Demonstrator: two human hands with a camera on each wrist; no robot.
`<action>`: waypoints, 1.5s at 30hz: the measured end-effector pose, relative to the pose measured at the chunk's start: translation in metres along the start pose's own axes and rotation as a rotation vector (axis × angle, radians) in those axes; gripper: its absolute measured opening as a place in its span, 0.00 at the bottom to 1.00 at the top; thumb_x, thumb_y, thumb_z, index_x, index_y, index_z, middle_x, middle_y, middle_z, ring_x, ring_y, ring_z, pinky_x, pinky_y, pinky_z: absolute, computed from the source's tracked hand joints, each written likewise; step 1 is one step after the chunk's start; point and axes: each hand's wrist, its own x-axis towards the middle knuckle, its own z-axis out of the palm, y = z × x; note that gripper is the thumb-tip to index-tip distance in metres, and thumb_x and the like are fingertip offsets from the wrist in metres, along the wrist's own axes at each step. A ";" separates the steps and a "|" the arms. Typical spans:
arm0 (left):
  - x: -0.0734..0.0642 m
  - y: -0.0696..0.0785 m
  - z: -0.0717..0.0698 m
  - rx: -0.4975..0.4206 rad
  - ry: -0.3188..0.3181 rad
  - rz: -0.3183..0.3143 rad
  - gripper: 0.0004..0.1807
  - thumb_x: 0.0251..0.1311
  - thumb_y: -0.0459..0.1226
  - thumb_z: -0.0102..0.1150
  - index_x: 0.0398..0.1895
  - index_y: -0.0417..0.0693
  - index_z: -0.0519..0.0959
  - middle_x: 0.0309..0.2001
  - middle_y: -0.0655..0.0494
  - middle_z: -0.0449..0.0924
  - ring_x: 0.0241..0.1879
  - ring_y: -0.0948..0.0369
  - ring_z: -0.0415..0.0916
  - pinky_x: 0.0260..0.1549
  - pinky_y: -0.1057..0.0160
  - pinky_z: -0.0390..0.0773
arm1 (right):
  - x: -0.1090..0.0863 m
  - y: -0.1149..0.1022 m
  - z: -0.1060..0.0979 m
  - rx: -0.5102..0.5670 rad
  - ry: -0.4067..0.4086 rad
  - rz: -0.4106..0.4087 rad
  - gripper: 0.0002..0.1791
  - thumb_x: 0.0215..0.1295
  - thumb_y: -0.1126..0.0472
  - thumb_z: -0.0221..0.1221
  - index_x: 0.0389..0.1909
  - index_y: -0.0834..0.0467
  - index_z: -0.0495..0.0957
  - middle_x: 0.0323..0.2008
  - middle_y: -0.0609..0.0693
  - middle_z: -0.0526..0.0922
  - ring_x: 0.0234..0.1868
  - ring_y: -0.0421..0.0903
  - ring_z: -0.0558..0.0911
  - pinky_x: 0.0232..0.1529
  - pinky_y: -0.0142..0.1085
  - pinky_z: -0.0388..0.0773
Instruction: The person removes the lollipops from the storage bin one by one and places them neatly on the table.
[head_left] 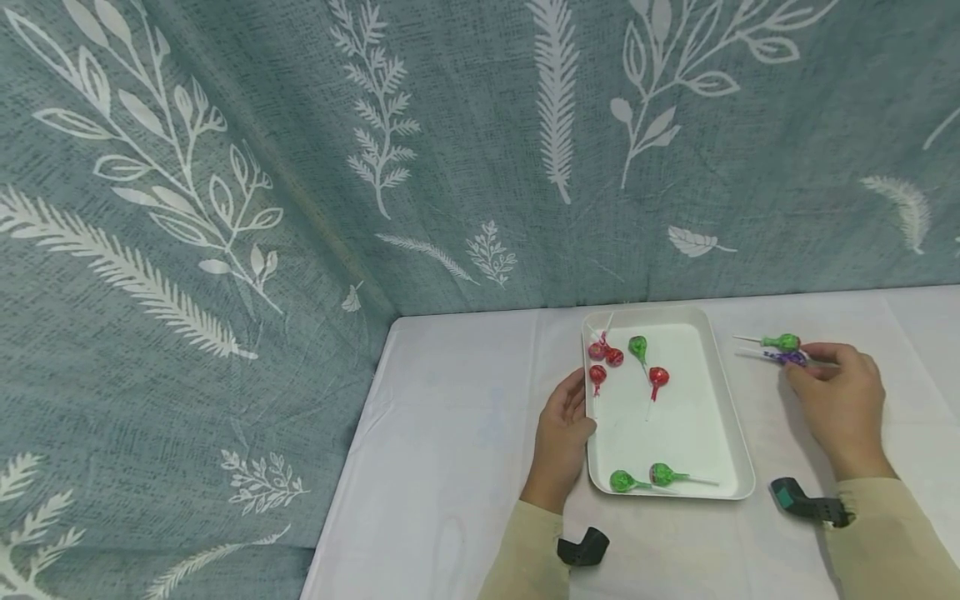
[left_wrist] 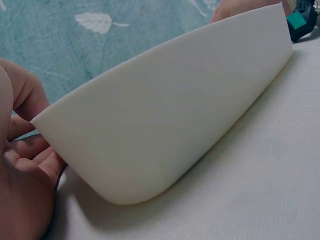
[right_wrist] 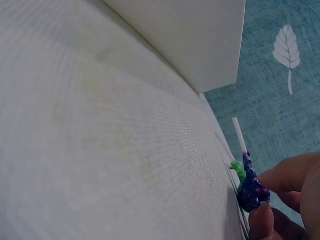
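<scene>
Left hand: holds the tray's left wall — the left hand has its thumb over the rim and its fingers along the outside.
Right hand: well apart from the left, beyond the tray's right side; the right hand pinches a purple lollipop by its wrapped head, between thumb and finger.
Purple lollipop: to the right of the tray, its white stick pointing toward the tray in the head view.
Neighbouring green lollipop: just beside the purple one, this green lollipop also has its stick toward the tray.
White tray: the tray sits on the white tabletop, rectangular with rounded corners.
Tray's far left: a pink lollipop and a red lollipop lie close together, another red one just nearer the person.
Tray's far middle: a green one, with a red one near its stick.
Tray's near edge: two green ones side by side, sticks pointing right.
Sleeves: beige — a dark device at each wrist.
Backdrop: blue-green cloth printed with white leaves.
</scene>
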 end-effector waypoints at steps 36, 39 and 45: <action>0.002 -0.003 -0.001 -0.008 -0.023 0.010 0.42 0.61 0.17 0.43 0.82 0.43 0.67 0.77 0.52 0.70 0.77 0.56 0.66 0.72 0.62 0.70 | -0.006 -0.022 0.003 0.218 0.068 -0.042 0.18 0.79 0.60 0.61 0.62 0.65 0.79 0.52 0.37 0.76 0.42 0.30 0.75 0.32 0.19 0.71; 0.001 -0.003 -0.002 -0.011 -0.027 0.011 0.42 0.62 0.17 0.43 0.82 0.43 0.67 0.78 0.51 0.70 0.77 0.56 0.66 0.72 0.62 0.70 | -0.008 -0.024 0.004 0.241 0.025 -0.071 0.18 0.80 0.59 0.61 0.62 0.64 0.79 0.52 0.38 0.78 0.42 0.31 0.76 0.31 0.20 0.72; 0.001 -0.003 -0.002 -0.002 -0.025 0.010 0.42 0.61 0.17 0.43 0.82 0.44 0.67 0.78 0.51 0.69 0.77 0.56 0.66 0.72 0.62 0.69 | -0.014 -0.035 0.000 0.291 -0.035 -0.098 0.16 0.80 0.58 0.62 0.61 0.60 0.80 0.48 0.33 0.80 0.41 0.34 0.80 0.31 0.22 0.75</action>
